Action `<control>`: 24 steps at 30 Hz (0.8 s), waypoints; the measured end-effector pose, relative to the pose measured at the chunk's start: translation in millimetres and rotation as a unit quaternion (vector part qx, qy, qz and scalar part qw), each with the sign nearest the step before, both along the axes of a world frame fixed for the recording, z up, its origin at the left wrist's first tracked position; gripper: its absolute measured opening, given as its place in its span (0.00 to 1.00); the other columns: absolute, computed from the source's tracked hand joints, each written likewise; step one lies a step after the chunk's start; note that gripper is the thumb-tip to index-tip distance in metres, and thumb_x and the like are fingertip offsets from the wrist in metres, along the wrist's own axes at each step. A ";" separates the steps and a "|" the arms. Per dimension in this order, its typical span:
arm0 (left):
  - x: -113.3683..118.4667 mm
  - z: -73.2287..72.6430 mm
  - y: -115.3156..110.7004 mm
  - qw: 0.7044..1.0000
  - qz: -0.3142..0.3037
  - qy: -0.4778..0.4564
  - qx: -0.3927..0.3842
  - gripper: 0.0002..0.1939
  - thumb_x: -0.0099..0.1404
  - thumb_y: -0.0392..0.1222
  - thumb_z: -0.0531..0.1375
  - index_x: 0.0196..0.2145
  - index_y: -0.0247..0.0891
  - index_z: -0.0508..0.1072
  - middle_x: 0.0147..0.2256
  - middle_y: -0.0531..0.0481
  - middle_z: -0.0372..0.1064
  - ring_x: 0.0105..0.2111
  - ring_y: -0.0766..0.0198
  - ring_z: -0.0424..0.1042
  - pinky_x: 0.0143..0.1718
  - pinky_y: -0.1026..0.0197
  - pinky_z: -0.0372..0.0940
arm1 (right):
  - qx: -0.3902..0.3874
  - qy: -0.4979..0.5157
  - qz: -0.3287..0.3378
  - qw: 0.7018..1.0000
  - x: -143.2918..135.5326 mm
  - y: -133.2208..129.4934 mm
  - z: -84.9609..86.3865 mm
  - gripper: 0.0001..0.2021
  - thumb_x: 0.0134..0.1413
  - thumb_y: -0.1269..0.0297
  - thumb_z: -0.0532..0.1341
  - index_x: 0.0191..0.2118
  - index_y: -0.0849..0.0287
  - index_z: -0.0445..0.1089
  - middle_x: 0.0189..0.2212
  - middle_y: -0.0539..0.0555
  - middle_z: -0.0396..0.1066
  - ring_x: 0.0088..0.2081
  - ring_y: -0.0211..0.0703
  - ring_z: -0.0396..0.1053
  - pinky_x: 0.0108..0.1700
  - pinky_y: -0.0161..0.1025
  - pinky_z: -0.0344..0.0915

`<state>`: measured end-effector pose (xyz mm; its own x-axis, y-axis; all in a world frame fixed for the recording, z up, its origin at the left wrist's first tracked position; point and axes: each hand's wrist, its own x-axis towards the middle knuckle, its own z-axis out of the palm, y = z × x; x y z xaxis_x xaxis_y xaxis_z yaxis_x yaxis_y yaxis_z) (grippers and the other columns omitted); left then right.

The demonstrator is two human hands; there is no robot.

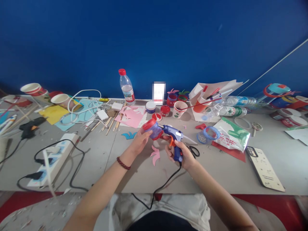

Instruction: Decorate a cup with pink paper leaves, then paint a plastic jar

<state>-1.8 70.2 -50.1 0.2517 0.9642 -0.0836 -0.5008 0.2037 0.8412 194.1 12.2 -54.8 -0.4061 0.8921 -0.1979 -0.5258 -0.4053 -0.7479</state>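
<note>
My left hand [141,141] is closed around a small blue and red painted cup [156,131], tilted above the table. In my right hand [179,154] is a blue hot glue gun [175,134] with an orange trigger, its nozzle at the cup's side; whether it touches I cannot tell. A pink paper cutout [155,155] with pointed leaf shapes lies on the table below the cup. Left of the cup is a similar blue paper cutout [129,135]. Black-handled scissors [194,150] lie just beyond my right hand, partly hidden.
A black cord [166,184] runs from the glue gun over the table edge. At left are a power strip [54,160] and a black glue gun [31,127]. A plastic bottle [127,88] and a paper cup with a brush [180,109] stand behind; a phone [266,170] lies right.
</note>
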 end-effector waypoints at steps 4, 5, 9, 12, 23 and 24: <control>2.6 0.3 -1.6 1.000 0.014 -0.003 -0.001 0.24 0.51 0.42 0.72 0.47 0.40 0.76 0.43 0.48 0.76 0.49 0.54 0.72 0.58 0.50 0.58 | -0.002 -0.007 -0.015 1.000 0.8 -0.1 3.3 0.26 0.49 0.49 0.66 0.50 0.61 0.73 0.17 0.47 0.62 0.22 0.37 0.60 0.19 0.31 0.56; 3.4 0.8 -2.2 1.000 0.014 -0.001 -0.001 0.24 0.51 0.42 0.73 0.46 0.39 0.76 0.43 0.48 0.76 0.49 0.55 0.72 0.58 0.50 0.58 | -0.001 -0.010 -0.022 1.000 1.0 0.1 4.5 0.26 0.49 0.49 0.66 0.50 0.61 0.73 0.17 0.47 0.63 0.22 0.37 0.61 0.19 0.31 0.56; 4.9 2.5 -3.5 1.000 0.016 0.004 -0.008 0.24 0.51 0.41 0.73 0.46 0.39 0.76 0.43 0.47 0.76 0.48 0.54 0.73 0.57 0.50 0.60 | 0.000 -0.030 -0.028 0.999 1.0 1.1 9.7 0.26 0.48 0.46 0.65 0.49 0.59 0.73 0.17 0.47 0.63 0.19 0.36 0.58 0.18 0.31 0.54; 4.0 2.3 -3.1 1.000 0.010 0.003 -0.013 0.23 0.50 0.41 0.73 0.45 0.39 0.76 0.43 0.48 0.76 0.49 0.54 0.73 0.58 0.49 0.60 | 0.005 -0.050 -0.037 0.998 -0.2 1.2 12.9 0.26 0.47 0.44 0.64 0.47 0.59 0.73 0.18 0.48 0.64 0.19 0.35 0.57 0.18 0.32 0.53; 2.1 0.5 -1.9 0.999 -0.019 -0.019 -0.023 0.26 0.53 0.44 0.71 0.50 0.39 0.75 0.44 0.46 0.77 0.53 0.51 0.73 0.62 0.47 0.57 | 0.000 -0.054 -0.043 0.998 -2.7 1.4 17.9 0.25 0.44 0.44 0.66 0.43 0.59 0.73 0.16 0.46 0.60 0.18 0.36 0.56 0.17 0.32 0.52; 2.1 0.9 -1.8 0.999 -0.021 -0.018 -0.022 0.26 0.53 0.44 0.71 0.49 0.38 0.75 0.45 0.46 0.77 0.52 0.51 0.73 0.62 0.46 0.57 | -0.001 -0.055 -0.044 0.998 -2.6 1.3 16.9 0.25 0.44 0.44 0.66 0.43 0.59 0.73 0.16 0.46 0.61 0.19 0.36 0.57 0.17 0.32 0.52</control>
<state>0.3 68.4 -49.2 0.2952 0.9483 -0.1167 -0.5203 0.2620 0.8128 191.5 13.5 -37.9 -0.3014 0.9231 -0.2387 -0.4746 -0.3624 -0.8021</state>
